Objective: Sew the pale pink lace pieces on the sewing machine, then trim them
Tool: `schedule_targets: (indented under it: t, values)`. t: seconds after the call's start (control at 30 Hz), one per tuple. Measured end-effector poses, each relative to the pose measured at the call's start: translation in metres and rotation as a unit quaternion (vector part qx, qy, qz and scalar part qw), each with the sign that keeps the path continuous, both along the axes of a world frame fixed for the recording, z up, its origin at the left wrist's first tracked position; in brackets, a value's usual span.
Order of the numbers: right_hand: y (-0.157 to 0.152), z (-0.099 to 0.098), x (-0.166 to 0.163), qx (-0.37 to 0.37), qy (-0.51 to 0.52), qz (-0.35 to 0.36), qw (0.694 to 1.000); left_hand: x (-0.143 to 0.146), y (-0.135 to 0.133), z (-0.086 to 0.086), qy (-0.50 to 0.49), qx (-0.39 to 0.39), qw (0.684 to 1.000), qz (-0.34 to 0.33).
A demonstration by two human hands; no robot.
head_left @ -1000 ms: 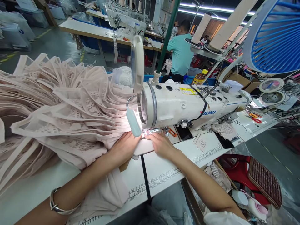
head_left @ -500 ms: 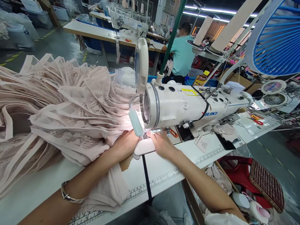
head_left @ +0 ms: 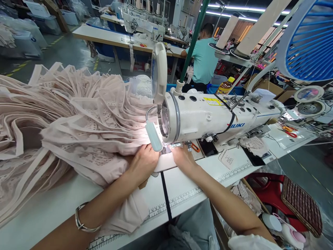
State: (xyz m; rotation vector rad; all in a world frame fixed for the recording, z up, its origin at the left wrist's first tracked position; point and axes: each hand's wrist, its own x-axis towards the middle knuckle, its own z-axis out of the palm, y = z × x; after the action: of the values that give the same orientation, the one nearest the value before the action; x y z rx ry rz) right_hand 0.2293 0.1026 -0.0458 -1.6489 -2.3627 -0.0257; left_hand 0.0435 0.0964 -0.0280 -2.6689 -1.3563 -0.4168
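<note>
At the needle of a white sewing machine (head_left: 192, 119), a pale beige fabric piece (head_left: 167, 163) lies between my two hands. My left hand (head_left: 145, 161) is closed on its left side, fingertips just beneath the small pale lamp (head_left: 154, 136). On the other side, my right hand (head_left: 184, 160) grips the fabric close to the presser foot, its fingertips partly hidden under the machine head. A big heap of beige lace-trimmed garment pieces (head_left: 88, 121) spreads left of the machine, reaching up to my left hand. More of the fabric hangs below my left forearm.
Orange-handled snips (head_left: 195, 147) lie behind my right hand. A printed ruler (head_left: 182, 198) runs along the table's front edge. A blue fan (head_left: 307, 41) hangs at upper right. A red chair (head_left: 267, 187) stands at right. A person in a turquoise shirt (head_left: 204, 60) sits ahead.
My left hand has turned more upright beside the needle, its fingers drawn in. My right fingers have moved farther back under the machine head. The whole view has shifted slightly.
</note>
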Motion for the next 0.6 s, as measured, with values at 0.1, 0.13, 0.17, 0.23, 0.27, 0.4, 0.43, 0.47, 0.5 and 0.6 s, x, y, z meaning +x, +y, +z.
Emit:
schedule_targets:
  t: [0.1, 0.13, 0.17, 0.23, 0.27, 0.4, 0.43, 0.47, 0.5, 0.6]
  values:
    - [-0.005, 0.007, -0.003, -0.021, -0.044, 0.004, 0.999, -0.001, 0.007, 0.000, -0.066, -0.102, 0.992, 0.021]
    - [-0.007, 0.009, -0.003, -0.040, -0.059, 0.009, 0.997, -0.001, 0.009, -0.001, -0.078, -0.132, 0.988, 0.024]
    - [-0.008, 0.011, -0.003, -0.059, -0.072, 0.013, 0.996, -0.002, 0.011, -0.002, -0.085, -0.156, 0.984, 0.025]
    - [-0.009, 0.014, -0.002, -0.087, -0.090, 0.019, 0.992, -0.003, 0.012, -0.002, -0.088, -0.187, 0.978, 0.025]
    - [-0.009, 0.015, -0.002, -0.094, -0.097, 0.020, 0.991, -0.003, 0.012, -0.003, -0.087, -0.195, 0.977, 0.023]
    - [-0.011, 0.016, -0.001, -0.099, -0.121, 0.022, 0.987, -0.004, 0.011, -0.002, -0.090, -0.205, 0.974, 0.023]
    - [-0.012, 0.016, -0.001, -0.097, -0.126, 0.019, 0.987, -0.004, 0.011, -0.002, -0.092, -0.205, 0.974, 0.023]
    - [-0.013, 0.016, -0.001, -0.095, -0.129, 0.016, 0.987, -0.003, 0.011, -0.001, -0.093, -0.204, 0.974, 0.022]
    - [-0.014, 0.016, 0.000, -0.091, -0.130, 0.013, 0.987, -0.003, 0.011, -0.001, -0.095, -0.204, 0.974, 0.021]
    - [-0.017, 0.018, 0.002, -0.081, -0.121, 0.015, 0.989, -0.003, 0.011, 0.000, -0.094, -0.206, 0.974, 0.021]
